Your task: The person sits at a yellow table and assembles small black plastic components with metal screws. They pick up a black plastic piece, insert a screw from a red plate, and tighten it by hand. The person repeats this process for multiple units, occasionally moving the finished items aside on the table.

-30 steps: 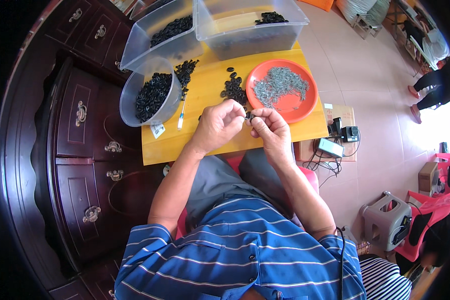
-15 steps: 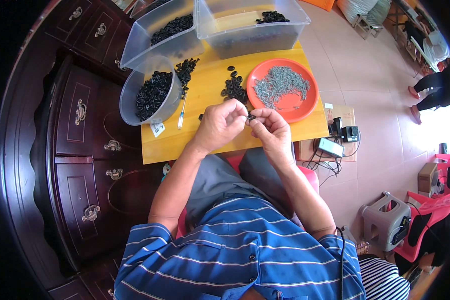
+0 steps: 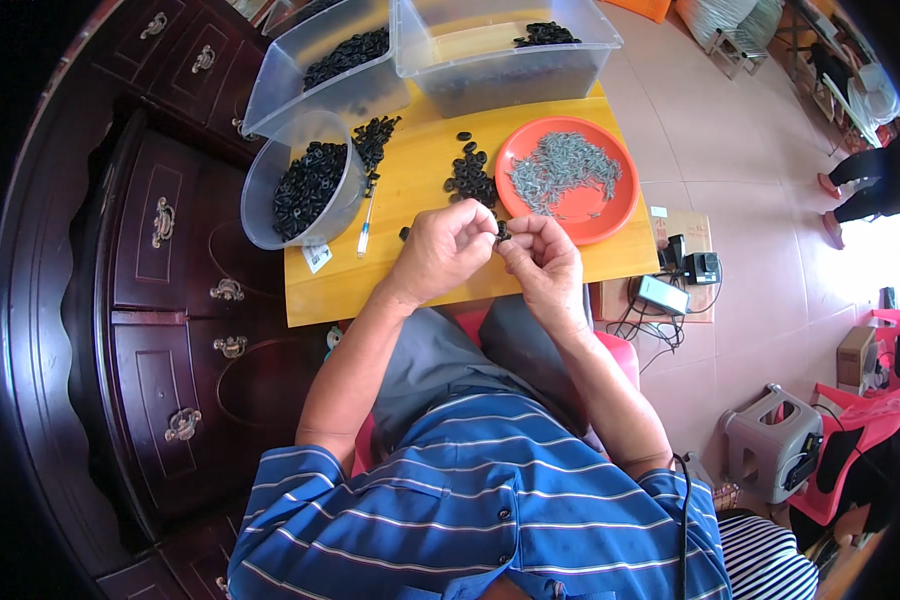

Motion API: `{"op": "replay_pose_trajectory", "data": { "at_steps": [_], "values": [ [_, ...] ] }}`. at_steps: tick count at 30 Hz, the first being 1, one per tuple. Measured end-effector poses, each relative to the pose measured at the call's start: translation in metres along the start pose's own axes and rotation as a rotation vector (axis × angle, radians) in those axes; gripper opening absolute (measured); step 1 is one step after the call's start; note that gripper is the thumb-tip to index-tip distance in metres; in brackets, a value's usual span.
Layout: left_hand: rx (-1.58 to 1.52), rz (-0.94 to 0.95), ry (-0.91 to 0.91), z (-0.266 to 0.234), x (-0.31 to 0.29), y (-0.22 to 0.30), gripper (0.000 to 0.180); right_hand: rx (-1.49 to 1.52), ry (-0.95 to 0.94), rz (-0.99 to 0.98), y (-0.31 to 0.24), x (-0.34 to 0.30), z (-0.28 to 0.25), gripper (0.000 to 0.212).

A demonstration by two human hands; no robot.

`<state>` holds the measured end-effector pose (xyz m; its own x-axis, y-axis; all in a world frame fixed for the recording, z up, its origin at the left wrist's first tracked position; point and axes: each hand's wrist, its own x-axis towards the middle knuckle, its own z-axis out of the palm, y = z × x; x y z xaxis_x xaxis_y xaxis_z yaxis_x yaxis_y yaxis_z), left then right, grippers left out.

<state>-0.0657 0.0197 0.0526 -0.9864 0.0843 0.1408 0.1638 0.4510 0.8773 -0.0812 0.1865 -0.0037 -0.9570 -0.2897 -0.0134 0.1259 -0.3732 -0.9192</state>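
Note:
Just over the near edge of the yellow table, my hands meet at the fingertips. Between the thumb and fingers of my right hand (image 3: 546, 265) is a small black plastic part (image 3: 503, 232). My left hand (image 3: 440, 252) is pinched closed against the part's left side; what its fingertips grip is hidden. Beyond my hands lies a loose pile of black oval parts (image 3: 470, 178). An orange-red plate (image 3: 610, 222) of small grey metal screw-like pieces (image 3: 560, 168) stands to the right of that pile.
A round clear tub (image 3: 254, 215) of black parts stands at the table's left, beside smaller black pieces (image 3: 373, 140) and a pen-like tool (image 3: 366, 228). Two clear bins (image 3: 510, 88) sit at the back. Right of the table, a cardboard box (image 3: 692, 232) carries cabled devices (image 3: 662, 294).
The black part between my fingertips has turned slightly and shows more of itself. Both hands stay almost in the same place.

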Motion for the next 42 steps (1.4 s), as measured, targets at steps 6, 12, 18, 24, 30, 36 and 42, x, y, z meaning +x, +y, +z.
{"op": "replay_pose_trajectory", "data": {
  "at_steps": [6, 12, 18, 24, 30, 36, 42],
  "values": [
    [0.016, 0.003, -0.002, 0.003, 0.000, 0.001, 0.002, -0.032, 0.007, -0.021, 0.001, 0.000, -0.002, 0.024],
    [-0.037, -0.028, -0.014, 0.000, 0.000, 0.001, 0.002, -0.020, -0.005, -0.015, 0.000, 0.001, -0.002, 0.021],
    [-0.074, -0.005, 0.133, 0.000, -0.007, -0.021, 0.001, 0.222, 0.116, 0.008, -0.011, 0.006, -0.004, 0.018],
    [0.295, -0.044, 0.042, 0.012, -0.025, -0.025, 0.006, 0.317, 0.186, -0.045, -0.009, 0.008, -0.010, 0.016],
    [0.364, 0.014, 0.077, 0.024, -0.017, -0.035, 0.007, 0.331, 0.196, -0.070, -0.007, 0.008, -0.009, 0.017],
    [0.497, 0.102, 0.129, 0.026, -0.004, -0.046, 0.006, 0.339, 0.193, -0.067, -0.007, 0.008, -0.009, 0.017],
    [0.517, 0.098, 0.145, 0.025, -0.003, -0.047, 0.008, 0.311, 0.193, -0.058, -0.010, 0.006, -0.008, 0.017]
  ]
}}
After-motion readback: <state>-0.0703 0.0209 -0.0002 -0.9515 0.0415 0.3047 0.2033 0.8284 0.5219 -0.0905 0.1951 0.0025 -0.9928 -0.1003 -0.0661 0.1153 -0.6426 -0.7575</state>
